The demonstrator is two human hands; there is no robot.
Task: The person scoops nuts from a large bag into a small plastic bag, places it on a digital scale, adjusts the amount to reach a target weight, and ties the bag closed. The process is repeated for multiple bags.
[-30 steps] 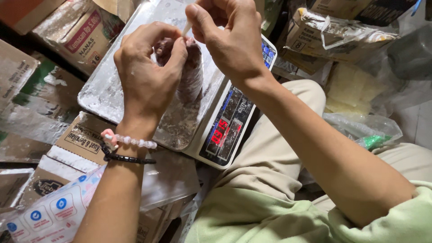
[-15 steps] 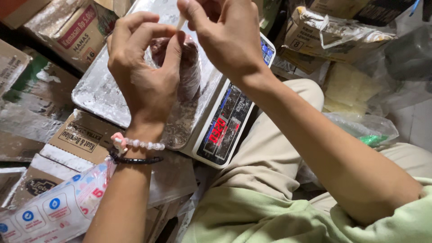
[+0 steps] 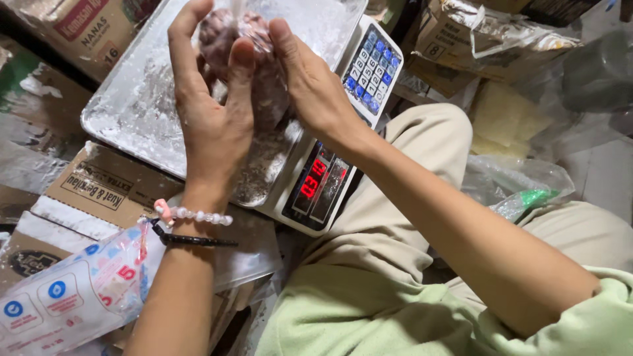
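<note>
Both hands hold a small clear plastic bag of brownish-pink round pieces above a digital scale. My left hand, with a bead bracelet and a black band at the wrist, wraps the bag from the left. My right hand presses it from the right, fingers closed on the plastic. Under them lies the scale's metal tray, dusted with white powder. The scale shows red digits and has a blue keypad.
Flattened cardboard boxes lie under and left of the scale. A printed plastic packet sits at the lower left. More plastic bags and a box crowd the upper right. My beige-trousered knee is beside the scale.
Both hands have shifted up and closed around the bag; earlier the right hand's fingers worked at the bag's top. The view has tilted down and to the left.
</note>
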